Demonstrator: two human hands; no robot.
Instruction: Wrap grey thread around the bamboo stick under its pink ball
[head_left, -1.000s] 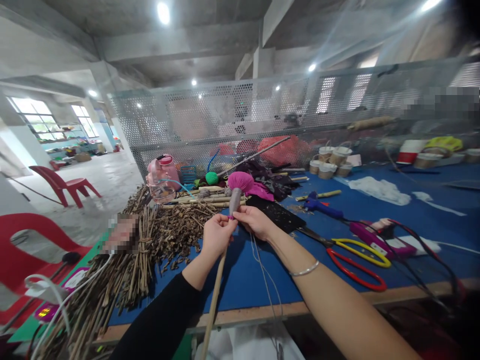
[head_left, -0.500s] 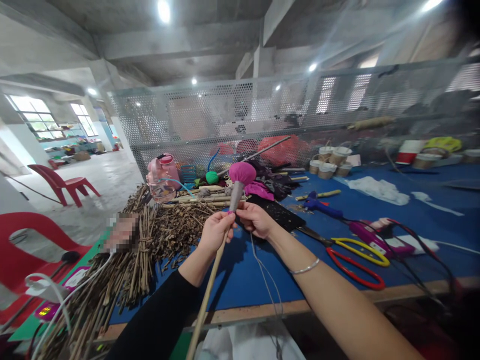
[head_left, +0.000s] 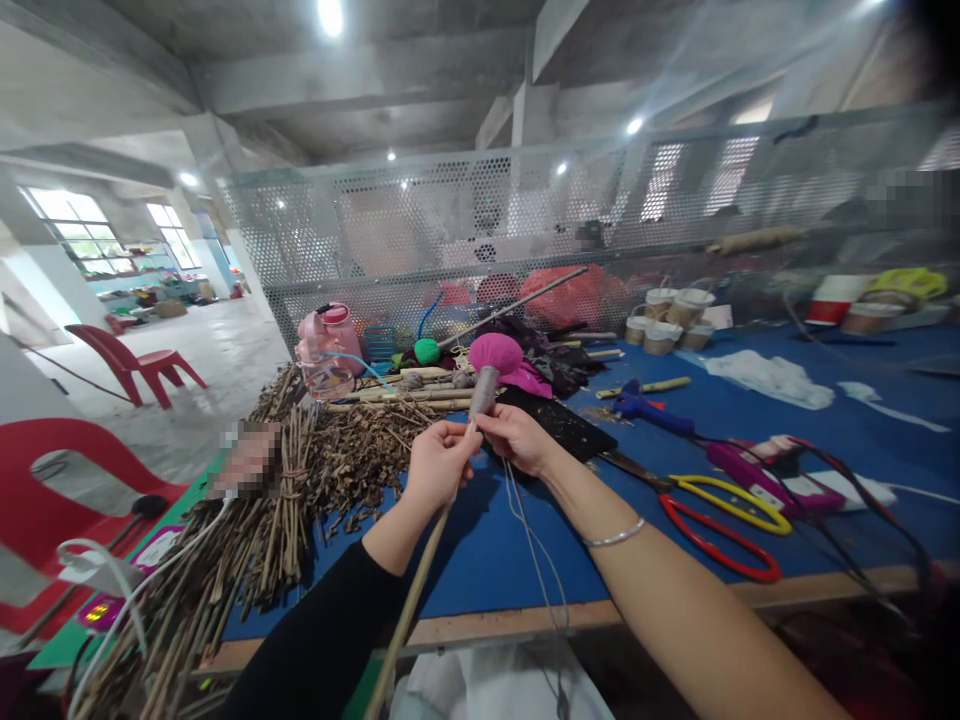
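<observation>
My left hand (head_left: pixel 433 468) is closed round a long wooden stick (head_left: pixel 411 604) that slants up from the table's front edge. The stick ends in a grey wrapped neck and a round pink fabric head (head_left: pixel 496 354). My right hand (head_left: pixel 517 438) pinches the stick just below that neck, fingers pressed together, touching my left hand. A thin grey thread (head_left: pixel 534 560) hangs from my right hand down past the table edge. Both hands hover above the blue table top (head_left: pixel 495 560).
A heap of dry brown twigs (head_left: pixel 300 490) covers the table's left part. Large scissors with red and yellow handles (head_left: pixel 720 520) lie to the right, beside a purple glue gun (head_left: pixel 757 475) and cables. A pink jug (head_left: pixel 330 350), paper cups (head_left: pixel 671 320) and a perforated metal screen (head_left: pixel 525 220) stand behind.
The pink head has risen and tilted a little to the right. My hands stay joined on the stick and have shifted slightly right; the camera view has moved a bit too.
</observation>
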